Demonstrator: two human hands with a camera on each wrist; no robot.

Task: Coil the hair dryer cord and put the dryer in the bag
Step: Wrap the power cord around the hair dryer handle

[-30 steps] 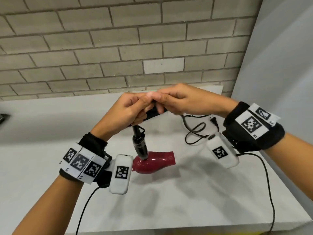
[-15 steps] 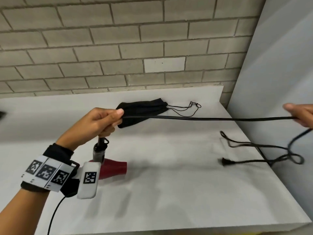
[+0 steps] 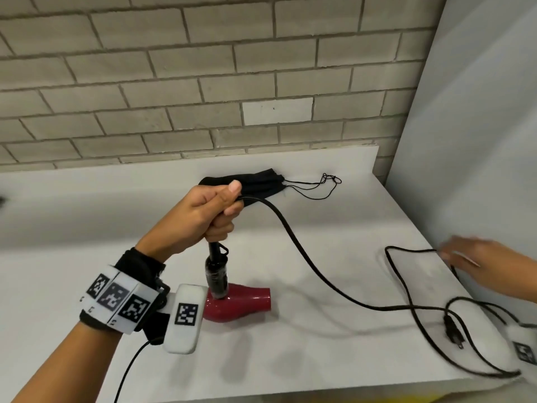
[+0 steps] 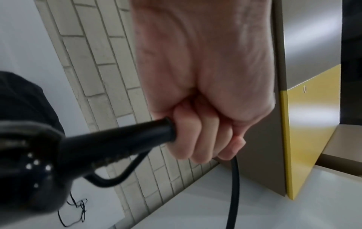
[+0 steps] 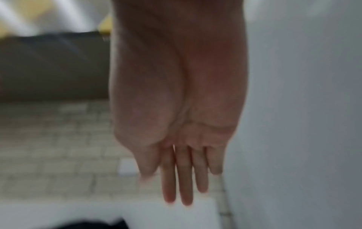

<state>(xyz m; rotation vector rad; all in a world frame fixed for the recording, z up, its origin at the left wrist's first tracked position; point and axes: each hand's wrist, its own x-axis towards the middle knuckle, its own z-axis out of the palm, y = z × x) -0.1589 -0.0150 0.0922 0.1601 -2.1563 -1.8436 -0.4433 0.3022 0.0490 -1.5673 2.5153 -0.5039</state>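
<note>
The red hair dryer (image 3: 238, 305) hangs nozzle-right just above the white counter (image 3: 87, 228) at near left, its black handle (image 3: 216, 274) pointing up into the left hand (image 3: 203, 216), whose fingers (image 4: 197, 139) are curled tight round the strain relief and the first length of cord (image 3: 305, 263), thumb pressed on top. From that fist the cord sags right and down to the counter, then lies in loose crossing loops near the right edge, ending in the plug (image 3: 453, 333). The right hand (image 3: 476, 257), blurred, hovers over those loops with fingers (image 5: 184, 178) straight and close together, holding nothing. To coil well, it should probably take the cord close to the left fist, not out at the tangle, and feed even loops into that grip, letting the crossed strands untwist before each turn so the plug comes in last. The black drawstring bag (image 3: 261, 184) lies flat at the far side, behind the left hand, its strings trailing right; its mouth looks closed and whether anything is inside cannot be told.
</note>
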